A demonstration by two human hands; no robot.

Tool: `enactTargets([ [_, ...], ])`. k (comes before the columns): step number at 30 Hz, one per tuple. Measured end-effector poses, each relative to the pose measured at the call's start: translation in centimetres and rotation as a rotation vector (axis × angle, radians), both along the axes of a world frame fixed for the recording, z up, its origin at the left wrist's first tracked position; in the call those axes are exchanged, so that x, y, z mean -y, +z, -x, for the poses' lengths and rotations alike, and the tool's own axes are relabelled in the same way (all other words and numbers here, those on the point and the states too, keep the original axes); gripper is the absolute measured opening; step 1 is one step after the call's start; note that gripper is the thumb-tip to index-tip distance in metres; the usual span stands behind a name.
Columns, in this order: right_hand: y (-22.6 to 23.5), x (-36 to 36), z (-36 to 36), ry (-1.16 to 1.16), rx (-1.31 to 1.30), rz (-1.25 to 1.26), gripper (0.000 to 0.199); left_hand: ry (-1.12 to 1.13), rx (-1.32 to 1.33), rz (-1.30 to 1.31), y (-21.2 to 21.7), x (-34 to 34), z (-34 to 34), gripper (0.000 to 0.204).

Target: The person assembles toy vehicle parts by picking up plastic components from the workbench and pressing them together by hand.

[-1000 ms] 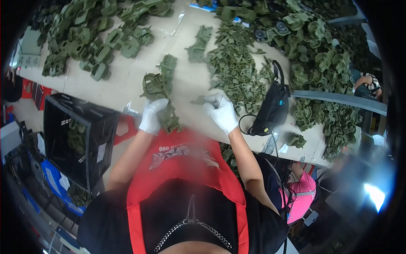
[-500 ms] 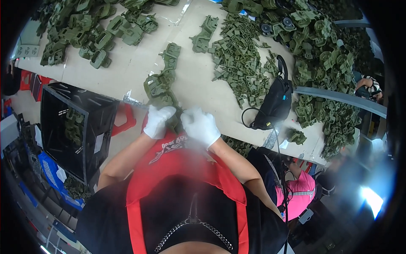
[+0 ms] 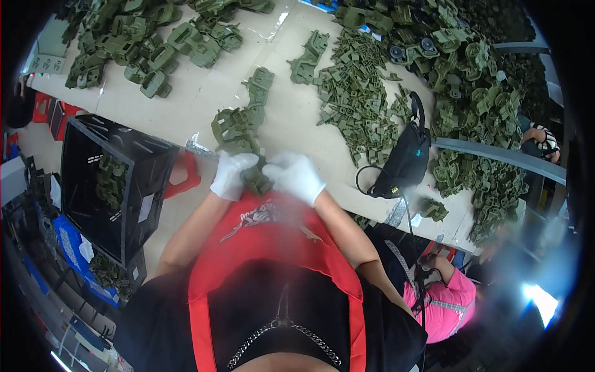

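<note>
At the table's front edge, my gloved left hand [image 3: 234,175] grips a dark green moulded plastic vehicle part [image 3: 255,180], its fingers closed on the part's left side. From the right, my gloved right hand [image 3: 296,178] is bent in toward the same part. Its fingertips are curled and blurred, and whether they pinch a small piece cannot be seen. Just beyond the hands lies another green vehicle body [image 3: 234,129], with a further one [image 3: 258,85] behind it. A separate green body [image 3: 308,57] rests farther back to the right.
Small green pieces form a heap [image 3: 359,99] right of centre, beside a black bag [image 3: 407,158] with a cable. Larger green bodies [image 3: 152,49] pile up back left. A black crate [image 3: 118,186] with green parts stands left. A person in pink [image 3: 446,301] is at right.
The part between my hands has tilted and shows more of itself below my fingers. My right hand has shifted slightly. The whole view has moved a little.
</note>
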State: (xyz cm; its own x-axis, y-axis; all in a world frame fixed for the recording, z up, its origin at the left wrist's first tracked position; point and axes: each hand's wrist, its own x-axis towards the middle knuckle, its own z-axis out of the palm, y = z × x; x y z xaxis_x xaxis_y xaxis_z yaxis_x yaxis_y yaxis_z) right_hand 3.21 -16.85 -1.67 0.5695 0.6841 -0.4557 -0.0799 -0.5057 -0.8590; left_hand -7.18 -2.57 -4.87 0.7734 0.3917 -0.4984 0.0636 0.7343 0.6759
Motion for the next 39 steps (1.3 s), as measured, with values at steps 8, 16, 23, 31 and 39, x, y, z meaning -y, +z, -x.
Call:
enactTargets([
  [8,-11.0,-11.5,-7.3,-0.213,0.524,0.289,0.036,0.167,0.073,-0.066,1.6,-5.0,1.4,0.045],
  [16,1.1,-6.7,-7.8,-0.246,0.110,-0.274,0.029,0.055,0.148,-0.111,1.4,-5.3,0.5,0.066],
  [23,7.0,-5.5,-3.8,0.013,0.767,-0.254,0.018,-0.057,0.229,-0.232,3.8,-2.6,-2.6,0.093],
  [31,7.9,-5.1,-4.3,-0.035,0.676,-0.145,0.024,-0.069,0.269,-0.266,5.4,-2.0,-3.6,0.095],
  [39,9.2,-5.5,-5.2,0.015,0.689,-0.237,0.023,-0.140,0.269,-0.295,6.1,-2.0,-4.2,0.105],
])
